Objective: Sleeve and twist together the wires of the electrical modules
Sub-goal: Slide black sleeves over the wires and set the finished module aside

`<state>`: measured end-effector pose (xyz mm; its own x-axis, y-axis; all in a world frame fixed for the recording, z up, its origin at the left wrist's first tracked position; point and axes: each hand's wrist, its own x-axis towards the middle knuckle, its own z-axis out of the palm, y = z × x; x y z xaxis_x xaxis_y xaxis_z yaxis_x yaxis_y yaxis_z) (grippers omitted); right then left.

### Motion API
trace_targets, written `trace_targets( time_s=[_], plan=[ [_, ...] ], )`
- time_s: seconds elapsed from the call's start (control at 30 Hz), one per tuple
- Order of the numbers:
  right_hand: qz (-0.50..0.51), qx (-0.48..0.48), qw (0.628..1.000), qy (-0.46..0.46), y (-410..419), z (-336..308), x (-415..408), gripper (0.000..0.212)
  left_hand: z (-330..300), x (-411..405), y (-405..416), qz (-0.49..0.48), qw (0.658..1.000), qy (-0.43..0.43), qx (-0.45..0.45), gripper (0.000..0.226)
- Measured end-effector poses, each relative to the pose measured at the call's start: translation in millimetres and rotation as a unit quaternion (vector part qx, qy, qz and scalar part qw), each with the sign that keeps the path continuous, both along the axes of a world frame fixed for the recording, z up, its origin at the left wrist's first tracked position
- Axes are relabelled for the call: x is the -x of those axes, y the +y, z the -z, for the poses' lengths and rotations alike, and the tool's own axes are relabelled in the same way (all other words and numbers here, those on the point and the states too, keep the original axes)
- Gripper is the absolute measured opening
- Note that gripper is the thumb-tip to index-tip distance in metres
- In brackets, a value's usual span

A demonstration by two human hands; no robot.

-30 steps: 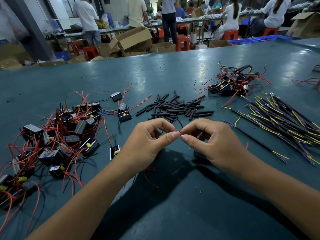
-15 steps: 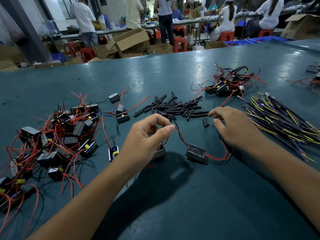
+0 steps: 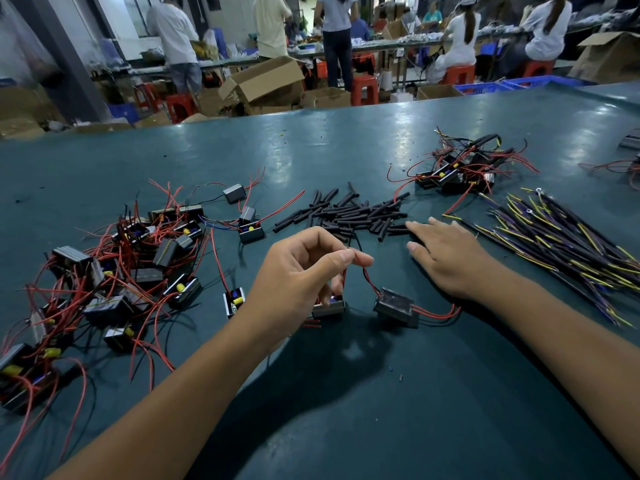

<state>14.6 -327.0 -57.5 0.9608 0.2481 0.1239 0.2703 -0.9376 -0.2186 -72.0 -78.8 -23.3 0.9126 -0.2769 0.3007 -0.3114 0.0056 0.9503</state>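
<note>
A workshop with cardboard boxes, red stools and people at benches lies behind a dark teal table [image 3: 346, 427]. The left hand [image 3: 298, 275] pinches twisted red wires [image 3: 367, 277] between thumb and forefinger, above two small black modules: one module [image 3: 328, 308] under its curled fingers, the other module [image 3: 394, 306] just to the right. The right hand [image 3: 446, 252] reaches with fingers straight, fingertips at the pile of black sleeves [image 3: 349, 214]. A heap of red-wired modules [image 3: 114, 271] lies to the left, a smaller cluster [image 3: 457, 168] far right, and yellow-and-purple wire bundles [image 3: 561, 247] beside the right hand.
</note>
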Motion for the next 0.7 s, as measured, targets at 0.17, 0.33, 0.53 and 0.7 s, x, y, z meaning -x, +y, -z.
trace_targets(
  time_s=[0.17, 0.33, 0.53, 0.7],
  plan=[
    [0.04, 0.022, 0.998, -0.052, -3.2, -1.9, -3.0, 0.045, 1.0, -0.7, -2.6, 0.001, 1.0, 0.012, 0.021, 0.006],
    [0.045, 0.021, 0.996, -0.078, -4.1, -2.3, -2.2, 0.029, 1.6, -0.3, -1.9, -0.002, 1.0, 0.012, 0.006, 0.009],
    [0.048, -0.013, 0.993, -0.107, -3.9, -4.5, -0.2, 0.013, 0.7, 0.6, -0.6, 0.015, 0.998, 0.009, -0.063, 0.016],
    [0.047, -0.022, 0.991, -0.119, -3.3, -4.8, 1.7, 0.012, -1.4, 0.5, 2.2, 0.026, 0.997, 0.006, -0.076, 0.017]
  ],
)
